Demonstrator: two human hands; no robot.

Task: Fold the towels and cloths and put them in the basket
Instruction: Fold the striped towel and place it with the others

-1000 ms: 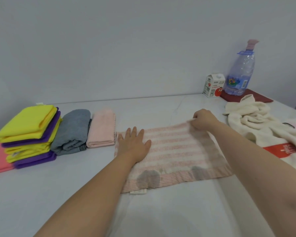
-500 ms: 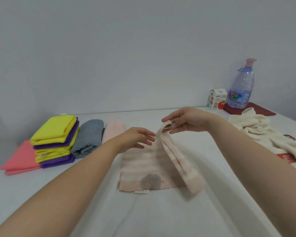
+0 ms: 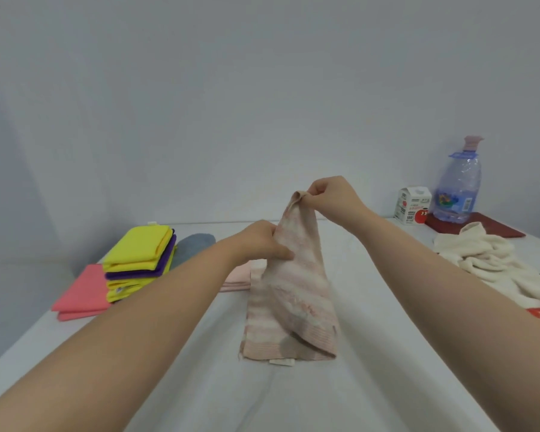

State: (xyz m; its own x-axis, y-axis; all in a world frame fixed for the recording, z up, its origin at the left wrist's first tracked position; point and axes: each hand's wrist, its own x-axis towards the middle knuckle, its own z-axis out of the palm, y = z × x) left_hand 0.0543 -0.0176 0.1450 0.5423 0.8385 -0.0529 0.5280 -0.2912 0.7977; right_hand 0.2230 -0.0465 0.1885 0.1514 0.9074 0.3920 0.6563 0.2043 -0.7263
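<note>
The right hand (image 3: 334, 198) is lifted up high over the middle of the bench (image 3: 356, 385). Its fingers (image 3: 313, 198) are pressed together on the top corner of the pink striped towel (image 3: 293, 291) and hold it up. The left hand (image 3: 259, 241) is lower and a bit to the left. Its thumb and fingers are clamped on the left edge of the towel, partway down. Both arms reach out from the near side, bare and almost straight.

The towel hangs down like a tall tent. Its bottom edge lies on the bench, near the person.

On the far left are a stack of yellow and purple cloths (image 3: 141, 254) and a flat coral cloth (image 3: 81, 291). A grey towel (image 3: 194, 244) and a light pink towel (image 3: 237, 275) lie just behind the left arm. On the right is a crumpled cream towel (image 3: 496, 263). Far right stand a water bottle (image 3: 457, 188) and a small carton (image 3: 413, 205).
</note>
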